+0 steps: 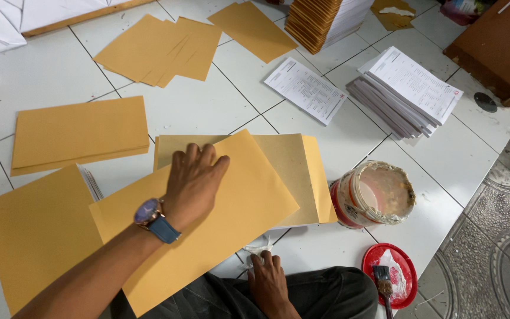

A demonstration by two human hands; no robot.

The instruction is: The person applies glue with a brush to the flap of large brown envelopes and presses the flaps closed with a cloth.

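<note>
Left hand (193,180), wristwatch on wrist: palm flat, fingers spread, pressing on brown cover sheet (208,218) laid aslant over an open brown booklet cover (296,171) on white tiled floor (450,159). Right hand (267,280): low by the knee, fingers curled on crumpled white scrap (259,248). Paste tub (373,195) just right of sheet; red lid (392,273) with brush (383,283) near.

A makeshift floor workplace for paperwork, in a home or small office: white floor tiles (48,71) strewn with brown envelopes (81,133), stacked printed sheets (405,91), a glue tub (373,195), and a brush (383,282) by the patterned edge.
</note>
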